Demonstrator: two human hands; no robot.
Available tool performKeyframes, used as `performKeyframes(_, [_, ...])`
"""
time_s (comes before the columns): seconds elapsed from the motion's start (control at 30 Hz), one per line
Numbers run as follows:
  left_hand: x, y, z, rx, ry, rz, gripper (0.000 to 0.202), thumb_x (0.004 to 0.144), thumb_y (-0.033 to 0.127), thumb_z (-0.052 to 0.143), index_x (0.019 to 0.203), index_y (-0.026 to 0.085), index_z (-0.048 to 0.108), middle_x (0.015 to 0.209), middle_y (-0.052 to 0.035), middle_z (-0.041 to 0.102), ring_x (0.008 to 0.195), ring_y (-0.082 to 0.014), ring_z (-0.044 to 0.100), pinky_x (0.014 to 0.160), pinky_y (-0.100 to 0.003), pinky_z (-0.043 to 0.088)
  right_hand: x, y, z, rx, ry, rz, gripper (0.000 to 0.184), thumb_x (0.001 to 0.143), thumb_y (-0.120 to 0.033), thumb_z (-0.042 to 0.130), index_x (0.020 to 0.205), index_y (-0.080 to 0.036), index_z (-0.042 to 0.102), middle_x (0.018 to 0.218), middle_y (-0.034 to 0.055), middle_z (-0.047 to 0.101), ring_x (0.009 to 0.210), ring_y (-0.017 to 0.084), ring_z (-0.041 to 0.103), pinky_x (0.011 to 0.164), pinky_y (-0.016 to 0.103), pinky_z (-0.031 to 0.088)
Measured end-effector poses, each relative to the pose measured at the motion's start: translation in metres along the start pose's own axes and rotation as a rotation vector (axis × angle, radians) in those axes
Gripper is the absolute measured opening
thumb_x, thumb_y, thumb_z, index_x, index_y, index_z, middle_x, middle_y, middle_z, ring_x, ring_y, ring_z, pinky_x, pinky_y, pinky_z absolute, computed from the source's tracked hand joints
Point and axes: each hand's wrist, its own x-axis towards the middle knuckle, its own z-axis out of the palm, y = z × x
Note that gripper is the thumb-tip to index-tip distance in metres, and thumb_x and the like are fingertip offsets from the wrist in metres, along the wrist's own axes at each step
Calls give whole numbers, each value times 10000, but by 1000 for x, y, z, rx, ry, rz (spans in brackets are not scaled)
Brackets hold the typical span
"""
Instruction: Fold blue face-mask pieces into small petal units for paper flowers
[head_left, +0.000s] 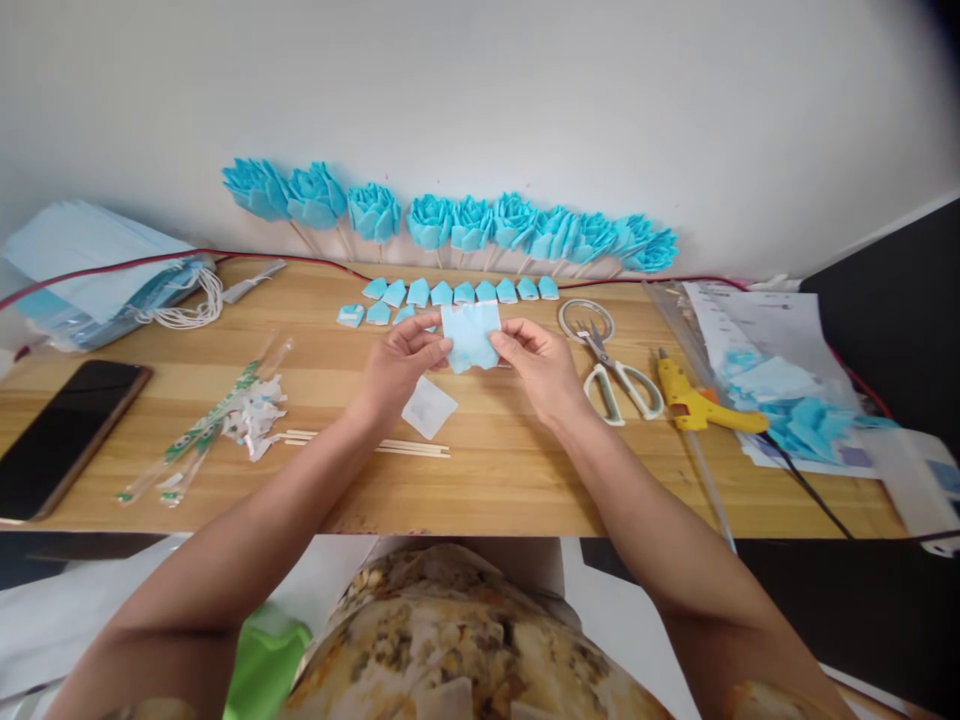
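Note:
A small light-blue piece of fabric [471, 336] is stretched between my two hands above the table. My left hand [405, 358] pinches its left edge, and my right hand [538, 362] pinches the right one. Behind it, cut blue petal pieces [442, 293] lie in two rows, partly hidden by the fabric and my left fingers. A white square [430, 407] rests on the wood just below my hands. Thin wooden sticks [412, 448] lie nearer to me, partly covered by my left forearm.
Blue fabric flowers [430, 222] on sticks lean along the wall. Scissors [619, 375], a tape roll [586, 320] and a yellow glue gun [701, 405] are at right, beside blue scraps [810, 420]. At left are a phone [71, 435], white scraps [255, 415] and stacked blue sheets [97, 260].

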Motion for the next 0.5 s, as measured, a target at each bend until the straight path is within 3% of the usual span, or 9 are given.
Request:
performKeyframes(0.2, [1, 1, 0, 63, 95, 7, 239, 838, 275, 688, 1058, 185, 692, 884, -30, 711, 720, -116, 613, 662, -247, 471, -2, -6, -4, -123, 60, -108, 251, 785, -470, 720, 839, -228, 680, 764, -6, 666, 682, 138, 588, 652, 282, 517])
performKeyframes(0.33, [-2, 4, 1, -9, 34, -15, 191, 871, 344, 657, 920, 166, 706, 773, -23, 672, 671, -115, 593, 662, -252, 475, -3, -11, -5, -239, 103, -188, 206, 812, -432, 693, 841, -229, 666, 808, 2, 689, 698, 149, 611, 681, 302, 528])
performKeyframes(0.5, [-5, 8, 4, -50, -31, -88, 378, 883, 502, 647, 917, 136, 733, 844, -90, 742, 741, -172, 664, 711, -298, 514, -6, -12, -6, -499, 140, -420, 124, 888, -344, 633, 837, -239, 676, 830, 19, 710, 750, 174, 627, 729, 334, 520])
